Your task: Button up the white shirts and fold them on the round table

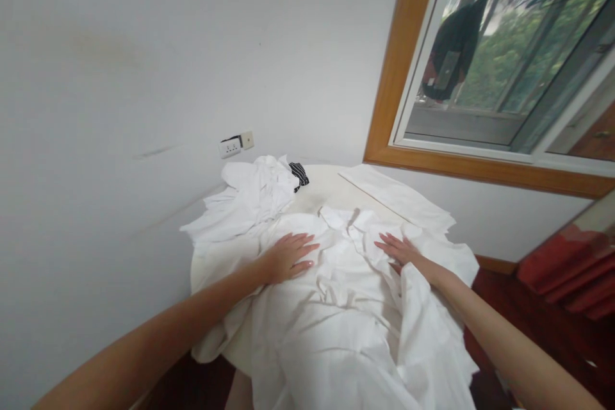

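On the round table (327,195), I have my left hand (291,256) and right hand (401,250) laid flat, fingers spread, gripping nothing, on the crumpled white shirt (336,295). Much of it hangs over the near edge; I judge that weight could drag it off if my palms lift.

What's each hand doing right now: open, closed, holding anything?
Left hand: open, palm flat on the white garment, gripping nothing.
Right hand: open, fingers flat on the same garment, gripping nothing.

One head-worn view looks forward and down. The white garment (336,307) lies close, lower centre; window (504,57) upper right.
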A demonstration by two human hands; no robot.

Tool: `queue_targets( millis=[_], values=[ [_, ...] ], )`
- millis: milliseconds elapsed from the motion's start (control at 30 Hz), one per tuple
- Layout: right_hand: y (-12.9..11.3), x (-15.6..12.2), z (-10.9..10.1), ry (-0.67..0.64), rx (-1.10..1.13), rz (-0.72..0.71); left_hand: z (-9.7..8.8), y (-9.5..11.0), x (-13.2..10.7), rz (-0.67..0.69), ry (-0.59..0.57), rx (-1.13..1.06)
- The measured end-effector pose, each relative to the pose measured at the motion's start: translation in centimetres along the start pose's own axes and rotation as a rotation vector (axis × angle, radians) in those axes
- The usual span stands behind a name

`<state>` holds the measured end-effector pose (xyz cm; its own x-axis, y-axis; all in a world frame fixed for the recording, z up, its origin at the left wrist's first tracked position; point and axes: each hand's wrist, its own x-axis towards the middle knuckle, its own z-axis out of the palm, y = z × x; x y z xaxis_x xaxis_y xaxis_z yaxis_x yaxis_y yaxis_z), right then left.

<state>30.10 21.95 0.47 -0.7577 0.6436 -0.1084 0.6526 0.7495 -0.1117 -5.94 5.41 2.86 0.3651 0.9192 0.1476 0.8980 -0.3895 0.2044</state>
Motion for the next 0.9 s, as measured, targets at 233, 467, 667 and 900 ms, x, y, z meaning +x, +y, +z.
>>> queue_targets(
  millis=[233,467,667,900],
  values=[
    [-3.8,2.8,-0.7,-0.044,-0.027,0.105,-0.7,1.5,6.4,-0.273,0.093,0.209],
    [-4.9,3.5,-0.1,0.032,-0.044,0.114,-1.4,0.6,8.6,-0.608,0.219,0.368],
    [-4.9,3.3,0.7,0.096,-0.056,0.126,-4.0,-2.7,5.6,-0.649,0.14,0.415],
    [-4.6,3.3,-2.4,0.224,-0.047,0.105,-6.4,-2.9,4.3,-0.493,0.054,0.414]
  ],
)
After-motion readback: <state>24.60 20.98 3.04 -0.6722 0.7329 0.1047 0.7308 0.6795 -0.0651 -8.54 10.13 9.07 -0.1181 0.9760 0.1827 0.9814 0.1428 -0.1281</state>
